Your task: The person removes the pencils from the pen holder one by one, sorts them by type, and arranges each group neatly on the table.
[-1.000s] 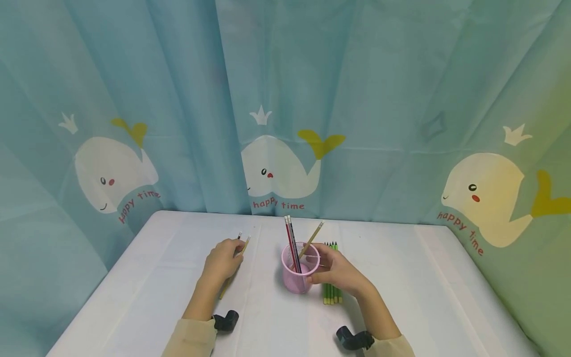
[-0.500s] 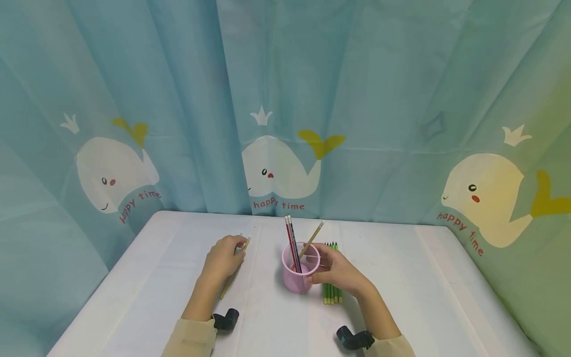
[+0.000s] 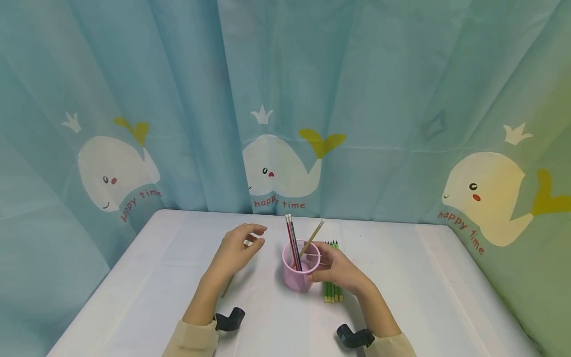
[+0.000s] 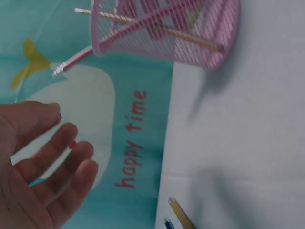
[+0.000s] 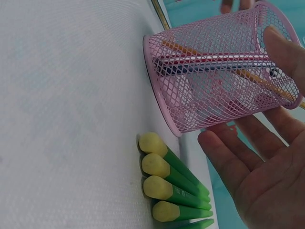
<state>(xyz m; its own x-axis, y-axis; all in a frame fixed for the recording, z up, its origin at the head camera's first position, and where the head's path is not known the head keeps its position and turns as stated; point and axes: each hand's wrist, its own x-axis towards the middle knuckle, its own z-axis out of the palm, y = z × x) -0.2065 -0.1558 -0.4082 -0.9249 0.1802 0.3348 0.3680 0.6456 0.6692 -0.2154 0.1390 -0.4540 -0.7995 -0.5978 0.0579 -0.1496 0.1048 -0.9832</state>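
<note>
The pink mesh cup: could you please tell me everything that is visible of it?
The pink mesh cup is round and open-topped, with a fine lattice wall between smooth rims; it looks like coated metal, though I cannot be certain. It stands about upright on the white table. Inside, a red pencil, a dark pencil and a yellow pencil lean, their upper ends sticking out. The right hand holds it from its right side, thumb near the rim.

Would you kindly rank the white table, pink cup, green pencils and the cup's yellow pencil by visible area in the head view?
1. White table
2. Pink cup
3. Green pencils together, partly covered by the right hand
4. Yellow pencil
</note>
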